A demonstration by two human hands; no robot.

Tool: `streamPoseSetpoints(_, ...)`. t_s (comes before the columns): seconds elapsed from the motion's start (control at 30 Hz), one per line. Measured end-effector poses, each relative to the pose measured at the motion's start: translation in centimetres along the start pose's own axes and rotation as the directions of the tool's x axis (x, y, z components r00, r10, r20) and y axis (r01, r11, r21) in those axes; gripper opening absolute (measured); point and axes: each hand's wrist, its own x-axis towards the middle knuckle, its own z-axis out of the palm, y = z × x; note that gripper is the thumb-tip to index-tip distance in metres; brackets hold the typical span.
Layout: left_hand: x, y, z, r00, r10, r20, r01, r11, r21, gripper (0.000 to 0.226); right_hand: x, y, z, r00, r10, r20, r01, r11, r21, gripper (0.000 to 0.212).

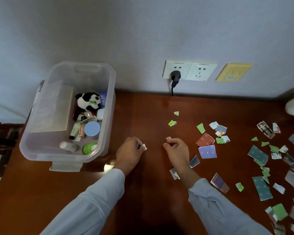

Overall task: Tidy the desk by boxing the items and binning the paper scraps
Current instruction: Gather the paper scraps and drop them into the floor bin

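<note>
A clear plastic box [112,85] is placed on the left part of the brown bench [143,107], close to the wall. Inside it are seen a panda plush [88,101], a round blue lid [92,128], a green jar [89,148], a few small tubes [74,131] and a pale flat carton [53,107], all lying close together.

The left hand [130,150] is held low over the bench, just beside the near right corner of the box. Its fingers are curled, and a small white scrap [144,147] is pinched at their tips. The right hand [176,150] is held near it, a little apart. Its fingers are curled too, and a small red scrap [168,138] is gripped between the thumb and the forefinger. Whether this scrap is touching the bench cannot be told. Both arms are covered by light grey-blue sleeves [98,200].

Many paper scraps [261,187] are spread over the right half of the bench, well apart from the box. Nearest to the right hand are found a red piece [205,139], a purple piece [207,151] and a green piece [201,128].

On the wall behind, a double socket [200,71] is fixed, and a black plug [175,77] is inserted in its left half. A yellow plate [233,72] is mounted beside it.
</note>
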Motion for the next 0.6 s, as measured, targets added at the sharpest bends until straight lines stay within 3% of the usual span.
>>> streamPoseSetpoints(0.1, 0.4, 1.4, 0.8, 0.997, 0.04, 0.065, -0.028, 0.986, -0.165, 0.017, 0.9, 0.0, -0.6, 0.996, -0.047, -0.072, 0.038, 0.992, -0.12, 0.016)
streamPoseSetpoints(0.17, 0.3, 2.8, 1.1, 0.987, -0.051, 0.151, 0.115, 0.885, -0.452, 0.016, 1.6, 0.1, -0.9, 0.996, -0.069, -0.064, 0.055, 0.979, -0.196, 0.021)
streamPoseSetpoints(0.23, 0.2, 4.5, 0.9, 0.936, -0.143, 0.321, 0.337, 0.624, -0.705, 0.009, 2.3, 0.0, -1.1, 0.997, -0.071, -0.039, 0.058, 0.962, -0.268, 0.028)
streamPoseSetpoints(0.3, 0.3, 5.5, 0.5, 0.886, -0.178, 0.428, 0.463, 0.353, -0.813, 0.004, 2.9, 0.1, -1.1, 0.997, -0.075, -0.022, 0.064, 0.943, -0.326, 0.03)
streamPoseSetpoints(0.37, 0.7, 5.7, 0.3, 0.867, -0.189, 0.461, 0.494, 0.207, -0.844, 0.01, 3.3, 0.1, -1.0, 0.995, -0.094, -0.011, 0.083, 0.925, -0.372, 0.026)
streamPoseSetpoints(0.6, 1.9, 5.4, 0.4, 0.858, -0.199, 0.473, 0.506, 0.168, -0.846, 0.022, 4.5, -0.3, -1.0, 0.989, -0.123, 0.078, 0.143, 0.913, -0.381, 0.009)
